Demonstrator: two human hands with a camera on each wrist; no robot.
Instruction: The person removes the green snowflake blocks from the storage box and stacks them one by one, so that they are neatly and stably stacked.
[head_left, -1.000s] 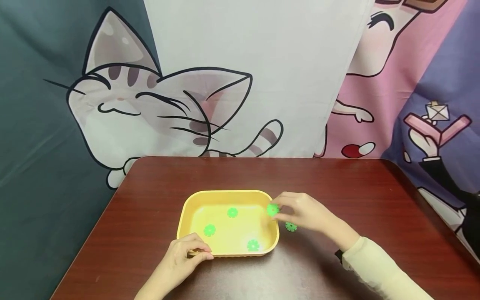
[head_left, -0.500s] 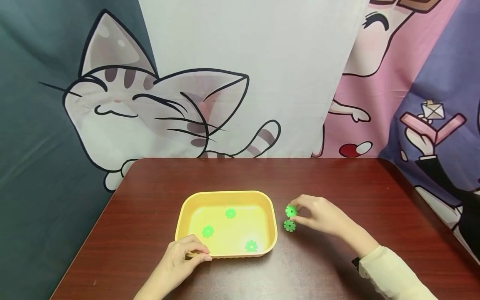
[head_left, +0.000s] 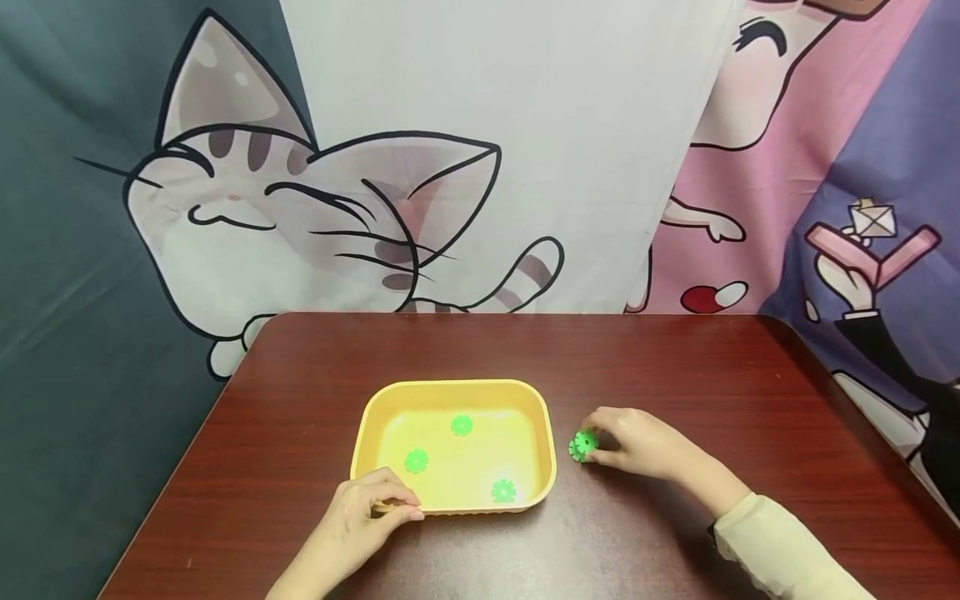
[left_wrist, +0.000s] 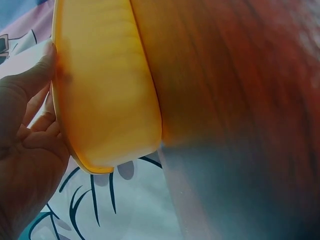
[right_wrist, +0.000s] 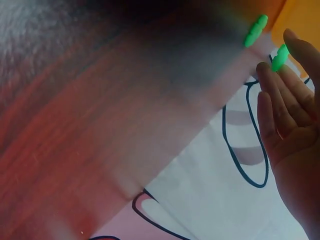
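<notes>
a cloth backdrop printed with a grey cartoon cat hangs at twelve o'clock, behind one dark red-brown table. on the table sits one yellow tray, its long axis running from nine to three o'clock. two bare hands are well apart from each other. the left hand pinches the tray's rim at about seven o'clock. the right hand, outside the tray at three o'clock, pinches a held disc, green and notched, between thumb and fingers. the key relation seems to be with the loose disc on the table: from the head view the held one overlaps it, but the right wrist view shows a gap, so they look close, not touching. the loose disc lies at nine o'clock from the right hand, clearly the nearer hand. being round, it has no long axis. five green discs show in all; three lie inside the tray: the far disc near twelve, the near disc at four, the leftmost disc between eight and nine.
</notes>
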